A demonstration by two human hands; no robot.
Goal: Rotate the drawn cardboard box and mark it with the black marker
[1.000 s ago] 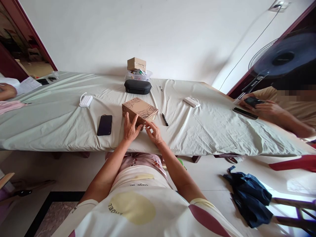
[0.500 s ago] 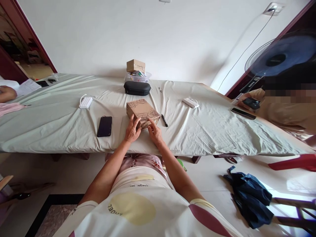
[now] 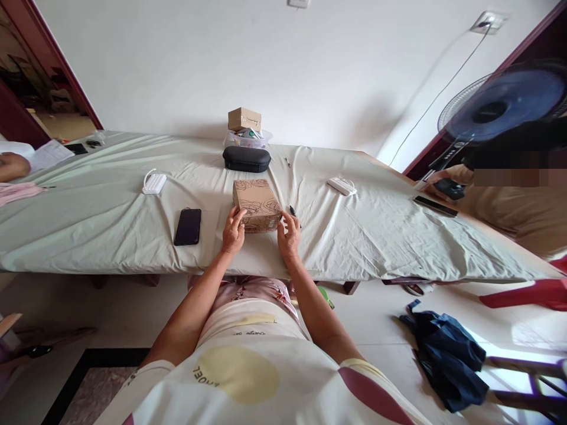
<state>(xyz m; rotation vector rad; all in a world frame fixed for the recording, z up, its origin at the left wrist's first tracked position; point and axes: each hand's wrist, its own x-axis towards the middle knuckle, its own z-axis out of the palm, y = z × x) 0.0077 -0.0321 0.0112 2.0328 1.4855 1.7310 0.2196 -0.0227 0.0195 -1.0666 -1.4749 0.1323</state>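
Note:
A brown cardboard box (image 3: 256,196) with black scribbled lines lies on the cloth-covered table (image 3: 376,236) in front of me. My left hand (image 3: 233,232) grips its near left corner, thumb and fingers bent around the edge. At the near right corner, my right hand (image 3: 289,235) has its fingertips pressed to the side. A black pen (image 3: 292,210) lies just beyond my right hand, which partly hides it. To the left of the box is a dark phone (image 3: 187,226).
Behind the box sit a black case (image 3: 247,159), a plastic basket (image 3: 266,140) and a small carton (image 3: 244,118). White power banks lie left (image 3: 154,183) and right (image 3: 342,186). Another person (image 3: 505,206) is at the right end; a co-worker's arm (image 3: 13,167) shows at left.
The box has turned to sit squarer to me and shifted slightly right. My hands have moved from its near edge to its two near corners, the right one outward.

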